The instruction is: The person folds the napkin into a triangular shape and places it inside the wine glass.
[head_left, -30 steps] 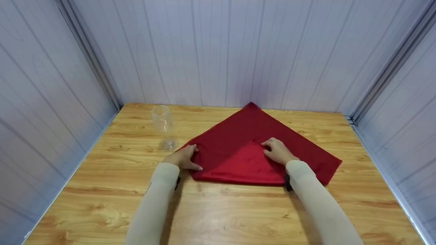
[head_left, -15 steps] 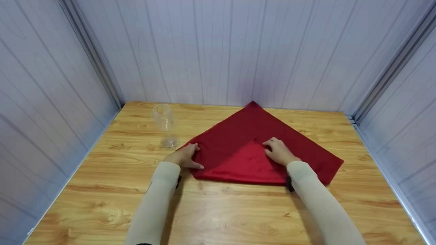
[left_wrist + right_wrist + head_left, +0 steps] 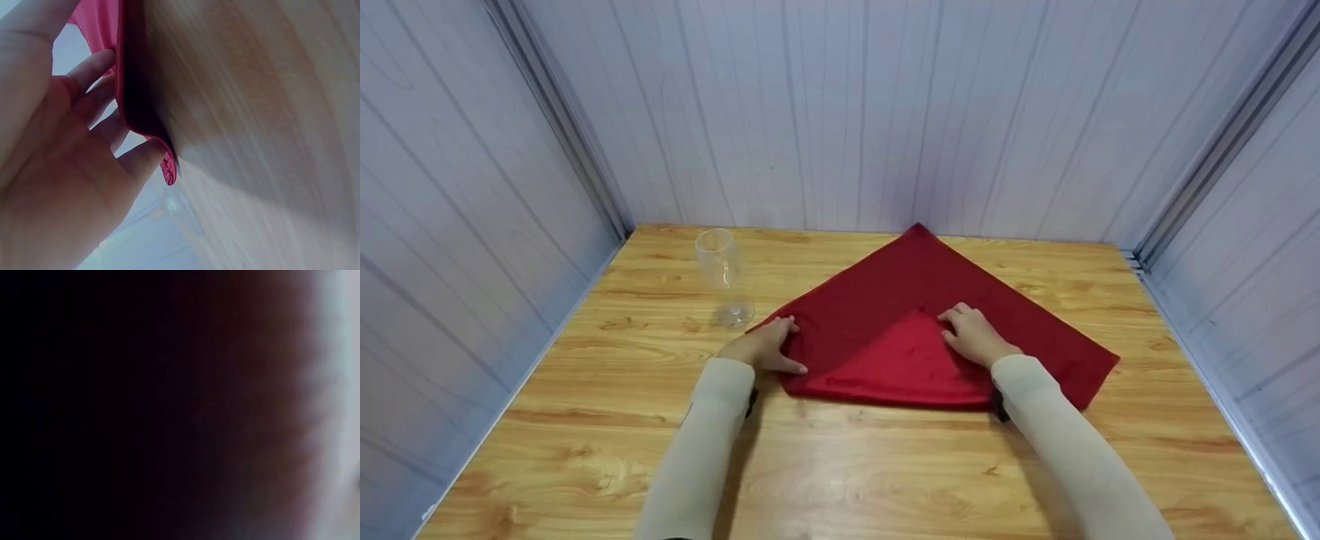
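A shiny red cloth napkin [image 3: 915, 270] lies on the wooden table with its near corner folded up into a brighter triangular flap [image 3: 892, 360]. My left hand [image 3: 765, 349] rests at the napkin's left corner, thumb and fingers spread apart. In the left wrist view, the fingers of my left hand [image 3: 84, 146] reach along the edge of the red napkin [image 3: 107, 28], which rises a little off the wood. My right hand [image 3: 975, 334] rests on the flap near its tip, fingers loosely bent. Dark blur fills most of the right wrist view.
A clear stemmed glass [image 3: 720, 262] stands upright at the back left, just beyond my left hand. The wooden table [image 3: 855, 480] is bounded by pale panel walls [image 3: 840, 112] at the back and both sides.
Both hands and the napkin keep their places; only the head view shifts very slightly.
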Available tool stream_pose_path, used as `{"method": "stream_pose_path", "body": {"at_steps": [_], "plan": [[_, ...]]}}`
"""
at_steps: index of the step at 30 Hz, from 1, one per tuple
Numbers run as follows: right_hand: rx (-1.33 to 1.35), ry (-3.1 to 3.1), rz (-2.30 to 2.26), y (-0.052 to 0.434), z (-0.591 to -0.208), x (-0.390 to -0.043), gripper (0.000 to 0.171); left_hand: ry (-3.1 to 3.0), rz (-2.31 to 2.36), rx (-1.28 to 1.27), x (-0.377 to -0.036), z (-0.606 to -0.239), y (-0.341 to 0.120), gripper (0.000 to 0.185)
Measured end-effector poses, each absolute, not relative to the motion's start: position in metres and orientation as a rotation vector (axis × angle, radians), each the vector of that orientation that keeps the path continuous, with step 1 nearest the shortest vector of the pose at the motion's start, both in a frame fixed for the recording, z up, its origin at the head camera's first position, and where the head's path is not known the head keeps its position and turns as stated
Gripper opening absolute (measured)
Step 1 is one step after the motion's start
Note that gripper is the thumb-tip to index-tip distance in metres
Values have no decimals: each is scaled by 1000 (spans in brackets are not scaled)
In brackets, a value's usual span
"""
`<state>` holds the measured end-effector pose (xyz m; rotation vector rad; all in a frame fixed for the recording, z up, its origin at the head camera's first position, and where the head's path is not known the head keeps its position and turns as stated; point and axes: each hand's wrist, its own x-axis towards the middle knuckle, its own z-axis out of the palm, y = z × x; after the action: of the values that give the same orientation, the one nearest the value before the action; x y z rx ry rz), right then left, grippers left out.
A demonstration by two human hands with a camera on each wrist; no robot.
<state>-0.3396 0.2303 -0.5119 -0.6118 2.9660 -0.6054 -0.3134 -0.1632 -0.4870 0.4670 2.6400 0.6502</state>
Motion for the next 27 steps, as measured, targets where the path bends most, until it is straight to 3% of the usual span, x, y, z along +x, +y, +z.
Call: {"method": "stream_pose_path", "body": {"at_steps": [27], "plan": [[-646,2874,-454,232,-499,-325,28,2641,651,503,-300,-489,-168,84]]}}
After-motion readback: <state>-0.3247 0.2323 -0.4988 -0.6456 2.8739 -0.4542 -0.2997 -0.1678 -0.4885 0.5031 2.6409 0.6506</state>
